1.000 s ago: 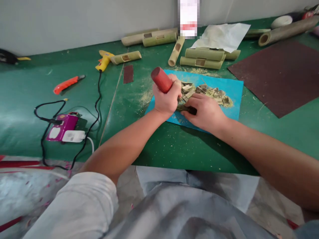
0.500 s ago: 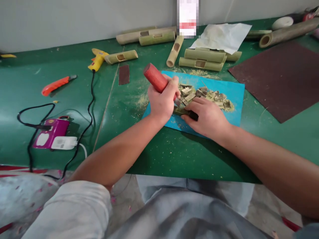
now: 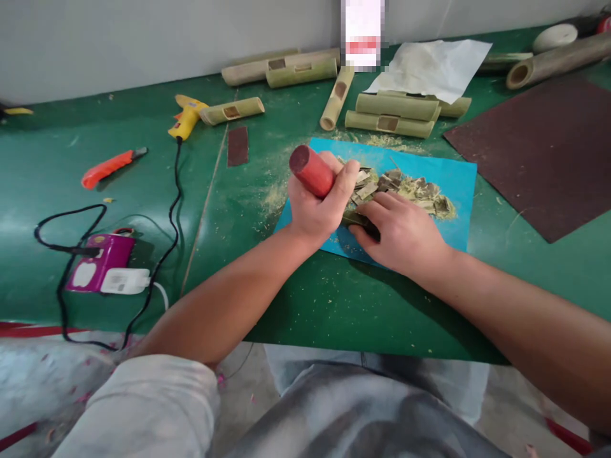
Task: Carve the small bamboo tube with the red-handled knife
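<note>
My left hand (image 3: pixel 317 207) is wrapped round the thick red handle of a chisel (image 3: pixel 312 170), whose butt end leans toward me. The blade is hidden behind my fingers. My right hand (image 3: pixel 405 229) grips a short piece of bamboo (image 3: pixel 354 218) from above, its thumb on the near side. Most of that bamboo is covered by both hands. Under them lies a blue sheet (image 3: pixel 463 197), with a heap of bamboo chips and shavings (image 3: pixel 429 194) just beyond my fingers.
Notched bamboo tubes (image 3: pixel 389 124) lie at the back, some beneath white paper (image 3: pixel 424 67). A dark brown sheet (image 3: pixel 539 159) is on the right. Leftward are a yellow glue gun (image 3: pixel 188 117), an orange cutter (image 3: pixel 109 168), a sandpaper strip (image 3: pixel 237 146) and a purple power block (image 3: pixel 100 261) with cords.
My left hand has shifted slightly right, and the chisel's handle has swung toward me. Its blade, visible before, is now hidden. My right hand stays on the bamboo; the whole view has shifted slightly.
</note>
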Available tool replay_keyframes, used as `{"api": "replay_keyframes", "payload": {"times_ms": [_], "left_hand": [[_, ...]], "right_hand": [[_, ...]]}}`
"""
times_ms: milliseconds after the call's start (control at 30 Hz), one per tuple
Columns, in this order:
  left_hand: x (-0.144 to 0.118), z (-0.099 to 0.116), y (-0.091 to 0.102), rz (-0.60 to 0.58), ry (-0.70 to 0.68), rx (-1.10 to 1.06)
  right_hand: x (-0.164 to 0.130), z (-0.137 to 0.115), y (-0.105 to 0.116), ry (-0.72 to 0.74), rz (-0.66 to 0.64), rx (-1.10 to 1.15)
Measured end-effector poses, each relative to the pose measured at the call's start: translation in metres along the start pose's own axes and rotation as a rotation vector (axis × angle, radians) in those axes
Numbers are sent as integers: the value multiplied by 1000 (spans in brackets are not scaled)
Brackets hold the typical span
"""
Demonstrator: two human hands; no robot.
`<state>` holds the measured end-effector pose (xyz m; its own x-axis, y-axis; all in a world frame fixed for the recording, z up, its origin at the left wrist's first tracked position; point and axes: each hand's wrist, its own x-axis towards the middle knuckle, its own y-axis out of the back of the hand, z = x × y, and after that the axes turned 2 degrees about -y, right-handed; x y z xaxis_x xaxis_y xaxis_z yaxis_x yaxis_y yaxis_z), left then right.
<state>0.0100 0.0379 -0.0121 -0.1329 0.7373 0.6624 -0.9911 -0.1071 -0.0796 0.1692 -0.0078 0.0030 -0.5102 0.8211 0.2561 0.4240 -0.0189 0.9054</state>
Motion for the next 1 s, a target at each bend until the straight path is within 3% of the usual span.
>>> {"api": "replay_keyframes", "payload": {"times_ms": [400,800,1000], "left_hand": [[-5,-4,0,99,-65,57],[-2,2,-1,7,-70,67],[5,9,-6,-2,-28,58]], "right_hand": [[3,-1,-2,-31,-20,-13],[1,-5,-2,-18,-2,-37],[5,1,-3,-13,-13,88]]}}
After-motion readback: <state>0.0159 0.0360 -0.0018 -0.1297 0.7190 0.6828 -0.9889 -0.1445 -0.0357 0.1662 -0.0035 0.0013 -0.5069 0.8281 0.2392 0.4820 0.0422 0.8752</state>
